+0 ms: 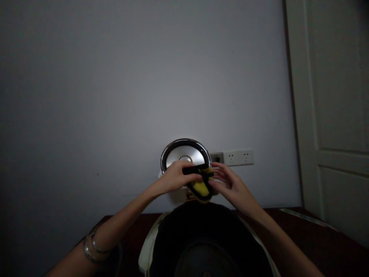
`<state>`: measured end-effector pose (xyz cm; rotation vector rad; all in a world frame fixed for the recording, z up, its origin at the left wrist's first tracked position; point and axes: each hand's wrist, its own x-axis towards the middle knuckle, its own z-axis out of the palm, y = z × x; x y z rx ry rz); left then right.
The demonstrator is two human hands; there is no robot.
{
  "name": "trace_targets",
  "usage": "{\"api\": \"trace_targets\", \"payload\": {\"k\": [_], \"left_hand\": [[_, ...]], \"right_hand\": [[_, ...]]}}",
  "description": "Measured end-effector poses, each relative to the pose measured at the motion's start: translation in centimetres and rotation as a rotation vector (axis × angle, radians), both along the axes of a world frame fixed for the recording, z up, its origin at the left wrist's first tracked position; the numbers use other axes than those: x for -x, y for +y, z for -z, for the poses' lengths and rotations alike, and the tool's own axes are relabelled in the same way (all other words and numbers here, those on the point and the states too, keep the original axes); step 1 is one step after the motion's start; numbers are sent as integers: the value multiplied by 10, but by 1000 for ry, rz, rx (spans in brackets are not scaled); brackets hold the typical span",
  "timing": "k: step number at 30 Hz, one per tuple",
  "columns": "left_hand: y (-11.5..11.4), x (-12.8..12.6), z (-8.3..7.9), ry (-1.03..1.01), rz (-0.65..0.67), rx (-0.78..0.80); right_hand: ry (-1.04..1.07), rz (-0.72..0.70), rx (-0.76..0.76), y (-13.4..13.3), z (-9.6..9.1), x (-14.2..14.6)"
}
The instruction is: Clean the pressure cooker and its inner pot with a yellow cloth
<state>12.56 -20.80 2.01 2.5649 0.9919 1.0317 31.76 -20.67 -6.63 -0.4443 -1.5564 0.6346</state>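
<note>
A yellow cloth with black edging [201, 188] hangs folded between my two hands, above the far rim of a pot. My left hand [177, 177] pinches its upper left part between thumb and fingers. From the right, my right hand [227, 182] has its fingers and thumb around the cloth's right edge. Behind the cloth stands the raised lid [184, 152] of the cooker, round with a shiny metal inner plate and dark ring. Below sits the dark inner pot [209, 238] in a pale cooker body [150, 244]; its inside is in deep shadow.
The cooker stands on a dark reddish table [311, 240] against a plain wall [184, 77]. White power sockets [238, 157] are on the wall right of the lid. A pale panelled door [337, 115] is at the right. A flat strip [308, 219] lies on the table.
</note>
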Motion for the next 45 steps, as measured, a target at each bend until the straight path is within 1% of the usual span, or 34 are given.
{"api": "trace_targets", "payload": {"k": [2, 4, 6, 8, 10, 12, 14, 15, 18, 20, 22, 25, 29, 33, 35, 37, 39, 41, 43, 45], "left_hand": [[3, 14, -8, -61, -136, -164], [8, 35, -12, -97, -290, -360], [16, 61, -9, -109, -407, -518], [26, 87, 4, -80, -490, -640], [37, 109, 24, 5, -555, -724], [47, 125, 45, 103, -589, -793], [56, 135, 62, 174, -602, -875], [61, 138, 68, 199, -606, -932], [71, 139, 77, 258, -632, -1096], [76, 135, 81, 286, -649, -1153], [78, 129, 87, 317, -636, -1158], [77, 120, 98, 388, -564, -1137], [71, 114, 116, 430, -452, -1132], [59, 114, 129, 427, -320, -1004], [52, 117, 128, 376, -305, -908], [46, 121, 119, 241, -382, -785], [41, 127, 99, 16, -531, -656], [39, 135, 75, -250, -673, -571], [42, 143, 52, -429, -726, -502], [49, 150, 39, -579, -728, -389]], "right_hand": [[59, 58, 33, 0, 7, -18], [121, 124, 72, 3, 16, -38], [178, 165, 121, 8, 27, -56], [215, 198, 171, 15, 38, -69], [228, 228, 216, 22, 48, -76], [222, 253, 240, 28, 53, -80], [203, 296, 240, 30, 55, -83], [192, 324, 240, 31, 54, -84], [170, 392, 274, 29, 49, -90], [174, 422, 329, 27, 46, -95], [178, 451, 388, 26, 43, -100], [158, 486, 450, 25, 40, -105], [119, 528, 470, 26, 40, -109], [101, 540, 455, 29, 42, -111], [115, 526, 447, 29, 43, -113], [130, 521, 452, 29, 43, -113], [138, 531, 462, 27, 41, -113], [142, 545, 462, 25, 39, -112], [143, 553, 459, 24, 38, -112], [138, 560, 461, 24, 38, -113]]}}
